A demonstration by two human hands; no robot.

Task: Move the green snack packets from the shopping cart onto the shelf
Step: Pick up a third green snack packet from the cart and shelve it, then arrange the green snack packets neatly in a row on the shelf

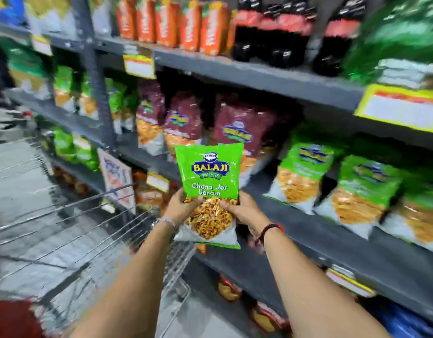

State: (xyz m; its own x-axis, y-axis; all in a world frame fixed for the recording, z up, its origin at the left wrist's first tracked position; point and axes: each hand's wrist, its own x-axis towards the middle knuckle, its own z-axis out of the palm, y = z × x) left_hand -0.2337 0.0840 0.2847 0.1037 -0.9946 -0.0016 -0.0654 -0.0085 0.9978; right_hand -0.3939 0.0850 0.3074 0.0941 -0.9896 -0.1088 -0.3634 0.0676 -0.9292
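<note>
A green snack packet [209, 175] is held upright in the air between the cart and the shelf. My left hand [180, 207] grips its lower left side and my right hand [246, 211] grips its lower right side. The grey shelf [315, 230] runs along the right, just beyond the packet. Three matching green packets [305, 167] lean on that shelf to the right. The wire shopping cart [93, 230] stands at the lower left, below my left forearm; what it holds is hidden or blurred.
Maroon packets [237, 128] stand on the same shelf behind the held packet. Orange cartons [166, 23] and dark bottles [281, 32] fill the shelf above. Yellow price tags [403, 107] hang on the shelf edges. More packets sit on lower shelves. Grey floor lies at the left.
</note>
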